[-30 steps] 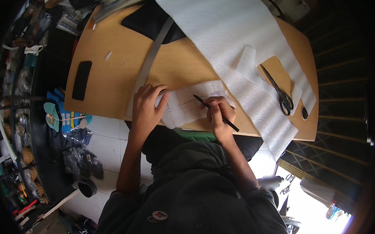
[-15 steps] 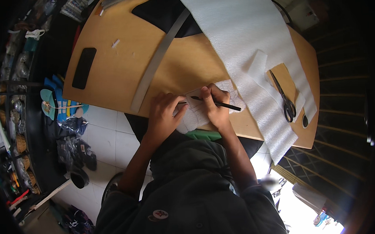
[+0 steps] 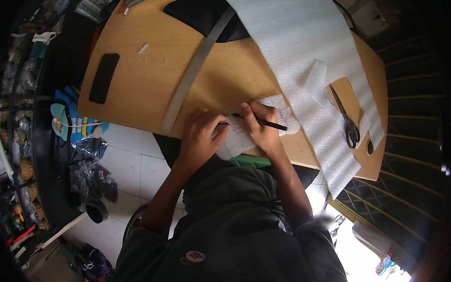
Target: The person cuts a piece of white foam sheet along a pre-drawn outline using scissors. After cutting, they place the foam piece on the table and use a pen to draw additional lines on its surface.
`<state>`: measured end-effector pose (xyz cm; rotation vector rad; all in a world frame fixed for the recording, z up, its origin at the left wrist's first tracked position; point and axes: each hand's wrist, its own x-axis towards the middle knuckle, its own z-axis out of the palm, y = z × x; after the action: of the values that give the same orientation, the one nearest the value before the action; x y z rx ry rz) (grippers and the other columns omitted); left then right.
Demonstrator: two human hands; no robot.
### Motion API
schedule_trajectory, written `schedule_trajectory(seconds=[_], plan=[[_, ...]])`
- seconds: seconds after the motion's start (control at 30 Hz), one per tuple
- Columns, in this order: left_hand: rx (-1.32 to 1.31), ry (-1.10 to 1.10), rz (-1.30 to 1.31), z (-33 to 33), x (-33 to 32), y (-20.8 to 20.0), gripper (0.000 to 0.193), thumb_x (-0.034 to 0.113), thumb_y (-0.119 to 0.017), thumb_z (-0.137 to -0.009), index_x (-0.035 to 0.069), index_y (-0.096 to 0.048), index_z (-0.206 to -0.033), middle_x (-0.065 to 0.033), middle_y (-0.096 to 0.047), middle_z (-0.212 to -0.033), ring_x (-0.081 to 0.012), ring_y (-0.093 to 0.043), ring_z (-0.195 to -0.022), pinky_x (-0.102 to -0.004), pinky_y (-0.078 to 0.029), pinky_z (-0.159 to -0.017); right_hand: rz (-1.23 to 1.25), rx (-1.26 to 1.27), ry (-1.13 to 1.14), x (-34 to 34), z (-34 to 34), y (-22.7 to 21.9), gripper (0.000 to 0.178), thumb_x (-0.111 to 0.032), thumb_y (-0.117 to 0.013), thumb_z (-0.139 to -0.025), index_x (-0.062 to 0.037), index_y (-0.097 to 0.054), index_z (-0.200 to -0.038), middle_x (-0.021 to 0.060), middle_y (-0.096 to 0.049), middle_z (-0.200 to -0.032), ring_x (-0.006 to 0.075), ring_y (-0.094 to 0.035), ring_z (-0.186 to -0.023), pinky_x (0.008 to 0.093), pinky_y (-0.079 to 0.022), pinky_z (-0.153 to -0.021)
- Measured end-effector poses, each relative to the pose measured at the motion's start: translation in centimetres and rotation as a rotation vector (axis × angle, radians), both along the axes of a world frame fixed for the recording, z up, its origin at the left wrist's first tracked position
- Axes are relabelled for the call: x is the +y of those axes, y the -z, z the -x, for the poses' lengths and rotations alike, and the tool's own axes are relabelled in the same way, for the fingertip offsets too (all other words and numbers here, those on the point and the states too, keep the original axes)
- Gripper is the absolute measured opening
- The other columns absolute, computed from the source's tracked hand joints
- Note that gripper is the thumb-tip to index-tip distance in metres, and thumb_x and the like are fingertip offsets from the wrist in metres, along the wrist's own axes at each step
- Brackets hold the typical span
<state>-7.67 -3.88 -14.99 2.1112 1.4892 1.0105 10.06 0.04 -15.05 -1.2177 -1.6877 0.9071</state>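
Observation:
My right hand (image 3: 264, 129) is closed round a slim black pen (image 3: 274, 125), which lies slanted across the fingers. Its dark end points left, toward my other hand. My left hand (image 3: 200, 137) pinches a small dark, thin piece (image 3: 224, 123) between thumb and fingers; I cannot make out its kind. Both hands rest over a white, cut foam piece (image 3: 230, 144) with faint drawn lines, at the table's near edge. Part of that foam is hidden under the hands.
A large white foam sheet (image 3: 302, 54) runs down the right of the wooden table (image 3: 139, 89), with black scissors (image 3: 351, 129) and brown card (image 3: 344, 92) on it. A metal ruler (image 3: 191, 75) lies left of centre, a black phone (image 3: 104, 78) further left. Shelves stand at far left.
The whole view has shifted slightly, so the table and its things appear a little further right. Both hands keep nearly the same grip and place over the foam piece.

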Motion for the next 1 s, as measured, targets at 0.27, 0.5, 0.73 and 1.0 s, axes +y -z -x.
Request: schedule_trajectory(seconds=[0.27,0.5,0.73,1.0], plan=[[-0.016,-0.002,-0.003,0.0,0.1,0.2,0.018,0.013,-0.076,-0.078,0.007,-0.065,-0.09,-0.0047,-0.06,-0.073,-0.0213,-0.054,-0.064,-0.0368,-0.042,-0.067,0.016,-0.003,-0.033,0.2,-0.3,0.2,0.034,-0.023,-0.061,-0.096,0.0022,-0.058,-0.073,0.0174,-0.053,-0.059,0.0324,-0.052,-0.051,0.0392,-0.041,-0.051],[0.006,0.007,0.02,0.1,0.2,0.2,0.017,0.015,-0.076,-0.079,0.008,-0.065,-0.089,-0.0038,-0.059,-0.072,-0.0205,-0.054,-0.064,-0.0356,-0.041,-0.067,-0.034,0.035,-0.026,0.3,-0.1,0.5,0.035,-0.02,-0.061,-0.096,0.0025,-0.056,-0.069,0.016,-0.05,-0.058,0.0273,-0.046,-0.048,0.0378,-0.037,-0.049],[0.026,0.003,0.024,0.1,0.2,-0.2,0.017,0.014,-0.077,-0.078,0.008,-0.065,-0.089,-0.0042,-0.062,-0.074,-0.0205,-0.054,-0.063,-0.0353,-0.041,-0.066,-0.003,0.06,0.001,0.2,-0.4,0.4,0.035,-0.019,-0.061,-0.096,0.0023,-0.056,-0.069,0.0161,-0.05,-0.057,0.0257,-0.046,-0.048,0.0372,-0.037,-0.049],[-0.019,0.007,0.02,0.1,0.2,0.0,0.018,0.014,-0.077,-0.079,0.007,-0.065,-0.09,-0.0054,-0.06,-0.076,-0.0197,-0.052,-0.061,-0.0347,-0.042,-0.066,0.034,0.029,0.003,0.2,-0.4,0.0,0.033,-0.019,-0.061,-0.095,0.0023,-0.058,-0.071,0.0156,-0.051,-0.058,0.026,-0.046,-0.048,0.0371,-0.037,-0.049]])
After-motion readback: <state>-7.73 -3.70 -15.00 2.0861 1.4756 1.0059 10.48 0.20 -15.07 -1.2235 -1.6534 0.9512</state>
